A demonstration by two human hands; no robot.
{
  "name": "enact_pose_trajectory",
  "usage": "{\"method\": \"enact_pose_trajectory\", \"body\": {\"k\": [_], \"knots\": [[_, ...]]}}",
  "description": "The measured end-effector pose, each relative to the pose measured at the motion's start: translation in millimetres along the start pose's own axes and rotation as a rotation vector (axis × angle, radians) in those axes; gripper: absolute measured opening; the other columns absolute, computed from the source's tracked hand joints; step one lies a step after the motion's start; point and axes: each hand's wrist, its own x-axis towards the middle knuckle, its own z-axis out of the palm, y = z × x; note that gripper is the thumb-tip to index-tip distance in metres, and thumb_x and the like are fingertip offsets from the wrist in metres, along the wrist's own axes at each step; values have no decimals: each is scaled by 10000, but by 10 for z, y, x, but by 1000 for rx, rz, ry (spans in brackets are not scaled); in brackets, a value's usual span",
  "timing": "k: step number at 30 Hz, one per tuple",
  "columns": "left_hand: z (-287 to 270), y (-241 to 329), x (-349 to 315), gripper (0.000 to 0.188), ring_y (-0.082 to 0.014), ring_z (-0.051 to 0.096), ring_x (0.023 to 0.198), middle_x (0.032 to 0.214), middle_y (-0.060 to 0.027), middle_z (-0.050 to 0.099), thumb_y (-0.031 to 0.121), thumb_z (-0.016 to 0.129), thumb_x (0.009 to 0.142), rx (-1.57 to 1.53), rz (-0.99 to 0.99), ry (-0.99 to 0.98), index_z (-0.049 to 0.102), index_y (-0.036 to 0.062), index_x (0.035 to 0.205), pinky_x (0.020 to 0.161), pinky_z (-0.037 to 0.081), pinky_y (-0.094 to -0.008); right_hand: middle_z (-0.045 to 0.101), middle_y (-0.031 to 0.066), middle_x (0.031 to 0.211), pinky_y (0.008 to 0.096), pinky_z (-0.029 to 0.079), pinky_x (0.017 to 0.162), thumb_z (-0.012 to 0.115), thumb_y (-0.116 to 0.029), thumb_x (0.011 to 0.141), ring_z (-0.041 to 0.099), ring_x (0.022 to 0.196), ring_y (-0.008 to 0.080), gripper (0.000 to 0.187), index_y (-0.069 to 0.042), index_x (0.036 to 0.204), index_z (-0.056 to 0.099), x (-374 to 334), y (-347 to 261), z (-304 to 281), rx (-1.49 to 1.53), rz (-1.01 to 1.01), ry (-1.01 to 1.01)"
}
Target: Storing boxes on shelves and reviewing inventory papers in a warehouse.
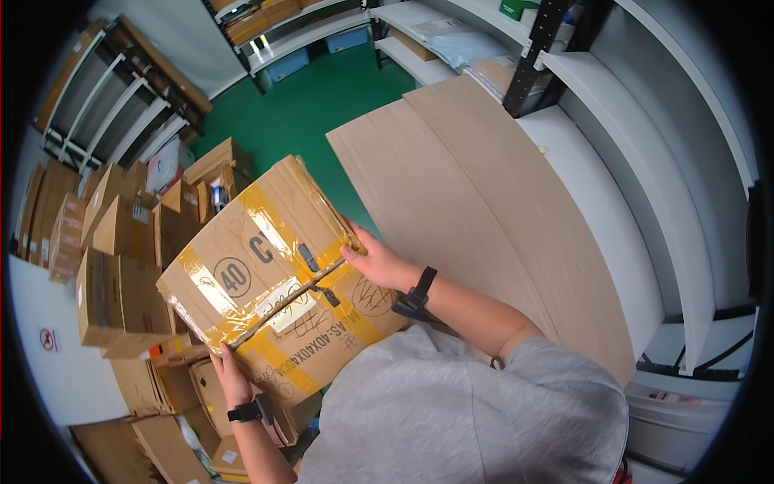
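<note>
Off the left edge of the bench (pixel 451 185), tilted and held up clear of it as far as I can see, that's where I've got this cardboard carton (pixel 278 270). Both sets of fingers are gripping it: right hand (pixel 380 262) at the end of the seam (pixel 324 277) nearer the bench, left hand (pixel 232 379) at the other end. Can't see what the hidden left fingers are doing, tbh.

To hold this well, imo, get some support underneath instead of just pinching the ends, since that seam looks like it could gape or fold. Even lift on both sides, gentle squeeze, and leave room for the stacked boxes (pixel 121 298) on the left. Shiny tape (pixel 263 202) might slip, so bare cardboard is probably the better grip.

Looks-wise: brown, pretty beat up, yellowish tape strips, black printing (pixel 232 277), pen scribbles (pixel 373 297) and a pale label (pixel 300 316) across the seam. Two dark patches (pixel 308 258) flank the gap; can't tell if they're tears or marks. No clue whether it's full.
</note>
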Motion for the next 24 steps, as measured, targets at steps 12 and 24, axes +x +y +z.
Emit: {"method": "enact_pose_trajectory", "body": {"k": [12,24], "knots": [[4013,831,949,609,-219,437,1387,1545,-119,445,324,500,1098,-61,-11,30,287,28,1585,1164,337,-369,385,230,1577,417,314,1200,564,-263,1059,384,1464,331,695,-21,1609,217,1399,-300,-3867,-68,99,34],[5539,566,684,600,-229,447,1385,1541,-131,444,302,494,1099,-49,8,-225,288,7,1579,1162,349,-369,437,153,1543,359,329,1179,541,-125,1061,416,1421,237,643,-42,1615,224,133,-212,-5158,75,2,267]]}}
